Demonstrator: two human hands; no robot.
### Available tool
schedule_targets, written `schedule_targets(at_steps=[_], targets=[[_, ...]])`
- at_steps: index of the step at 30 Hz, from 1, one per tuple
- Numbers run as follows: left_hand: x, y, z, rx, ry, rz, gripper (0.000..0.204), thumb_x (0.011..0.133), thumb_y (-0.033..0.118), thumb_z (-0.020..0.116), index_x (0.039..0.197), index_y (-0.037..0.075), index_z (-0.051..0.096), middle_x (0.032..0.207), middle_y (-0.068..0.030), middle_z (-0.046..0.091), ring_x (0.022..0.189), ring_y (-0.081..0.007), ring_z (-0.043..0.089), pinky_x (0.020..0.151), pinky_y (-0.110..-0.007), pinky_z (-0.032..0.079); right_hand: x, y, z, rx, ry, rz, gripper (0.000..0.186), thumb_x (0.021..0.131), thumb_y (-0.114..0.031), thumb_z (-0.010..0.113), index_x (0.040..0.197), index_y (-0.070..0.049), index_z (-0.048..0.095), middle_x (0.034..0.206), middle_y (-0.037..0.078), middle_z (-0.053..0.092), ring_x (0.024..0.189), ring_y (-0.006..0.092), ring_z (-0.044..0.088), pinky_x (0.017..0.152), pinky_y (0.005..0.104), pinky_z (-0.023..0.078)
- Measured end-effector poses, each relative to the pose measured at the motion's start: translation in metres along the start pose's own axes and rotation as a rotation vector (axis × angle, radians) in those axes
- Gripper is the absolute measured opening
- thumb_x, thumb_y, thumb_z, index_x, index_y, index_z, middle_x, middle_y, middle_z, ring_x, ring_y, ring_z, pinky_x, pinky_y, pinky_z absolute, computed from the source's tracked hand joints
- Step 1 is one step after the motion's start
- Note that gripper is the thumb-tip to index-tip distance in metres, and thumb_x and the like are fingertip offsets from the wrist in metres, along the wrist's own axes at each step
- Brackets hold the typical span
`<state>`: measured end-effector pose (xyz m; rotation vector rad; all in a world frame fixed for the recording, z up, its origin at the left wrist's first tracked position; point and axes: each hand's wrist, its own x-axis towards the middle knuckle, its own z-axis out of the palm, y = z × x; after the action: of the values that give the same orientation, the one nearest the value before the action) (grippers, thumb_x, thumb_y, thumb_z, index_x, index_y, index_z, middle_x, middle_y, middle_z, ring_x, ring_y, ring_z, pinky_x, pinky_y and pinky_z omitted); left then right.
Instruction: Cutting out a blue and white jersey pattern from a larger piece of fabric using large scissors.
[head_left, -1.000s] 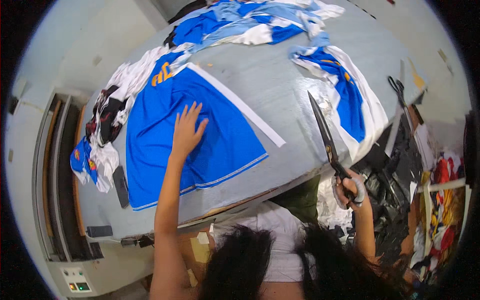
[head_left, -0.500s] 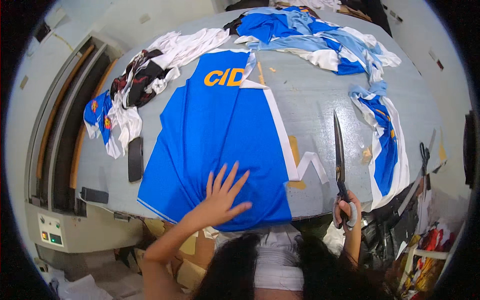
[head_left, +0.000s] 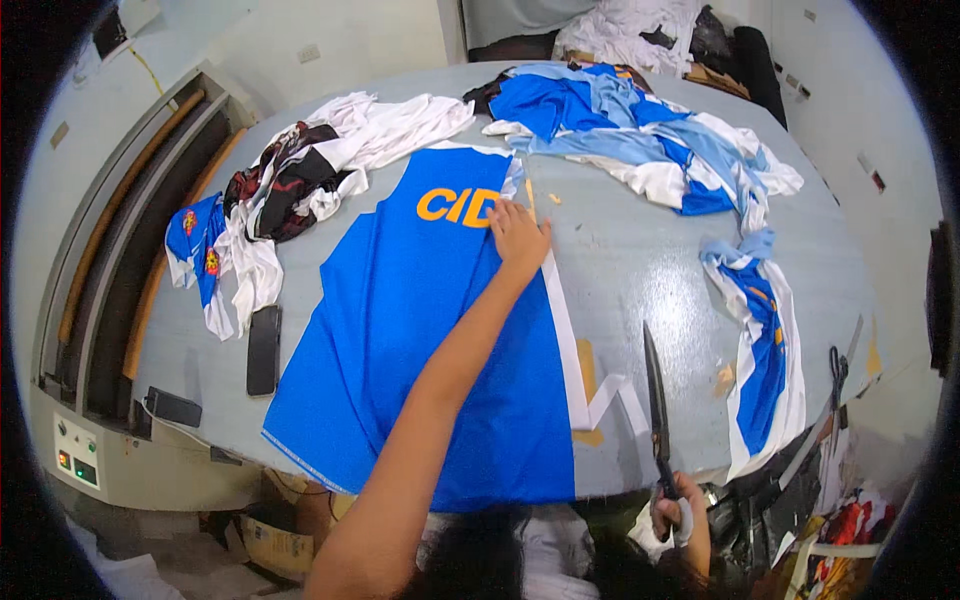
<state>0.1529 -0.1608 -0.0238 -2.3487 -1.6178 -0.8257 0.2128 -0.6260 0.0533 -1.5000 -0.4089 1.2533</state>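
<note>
Pressing flat near the orange lettering, the left hand (head_left: 518, 232) has its open grip spread on the blue fabric panel (head_left: 420, 330), which lies smoothed across the grey counter (head_left: 640, 250), likely to keep the cloth from shifting. The right hand (head_left: 678, 512) closes its grip round the handles of long scissors (head_left: 655, 400), blades pointing away beside the white strip (head_left: 575, 350).

Bright, even overhead light; soft shadows only. Mild sheen on grey table (head_left: 640, 260) toward 3 o'clock. Strong fisheye bending, black vignette at rim, worst at 9 and 3 o'clock. Centre sharp, edges smeared.
</note>
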Motion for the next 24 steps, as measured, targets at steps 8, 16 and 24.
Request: schedule_targets(at_steps=[8, 16, 24], targets=[[0.044, 0.039, 0.006, -1.176, -0.355, 0.519, 0.043, 0.086, 0.027, 0.048, 0.121, 0.001, 0.045, 0.122, -0.02, 0.047, 0.114, -0.0321, 0.044, 0.097, -0.04, 0.033, 0.046, -0.005, 0.002, 0.086, -0.169, -0.063, 0.038, 0.073, -0.024, 0.07, 0.087, -0.002, 0.043, 0.053, 0.006, 0.045, 0.04, 0.0141, 0.044, 0.037, 0.0252, 0.035], [0.078, -0.22, 0.015, 0.172, -0.08, -0.456, 0.047, 0.086, 0.043, 0.038, 0.121, 0.013, 0.049, 0.13, -0.0111, 0.042, 0.123, -0.0251, 0.035, 0.094, -0.059, 0.026, 0.056, -0.003, -0.007, 0.09, -0.12, 0.019, 0.038, 0.083, -0.038, 0.055, 0.088, -0.001, 0.047, 0.052, 0.004, 0.045, 0.043, 0.0141, 0.044, 0.039, 0.0255, 0.036], [0.079, -0.293, -0.032, 0.374, 0.286, -0.254, 0.024, 0.077, 0.022, 0.05, 0.065, 0.007, 0.064, 0.082, -0.0093, 0.063, 0.087, -0.0305, 0.058, 0.071, -0.044, 0.044, 0.074, 0.0, -0.015, 0.126, -0.158, 0.03, 0.032, 0.086, -0.032, 0.052, 0.092, -0.001, 0.044, 0.05, 0.006, 0.042, 0.038, 0.0133, 0.039, 0.033, 0.0249, 0.034]])
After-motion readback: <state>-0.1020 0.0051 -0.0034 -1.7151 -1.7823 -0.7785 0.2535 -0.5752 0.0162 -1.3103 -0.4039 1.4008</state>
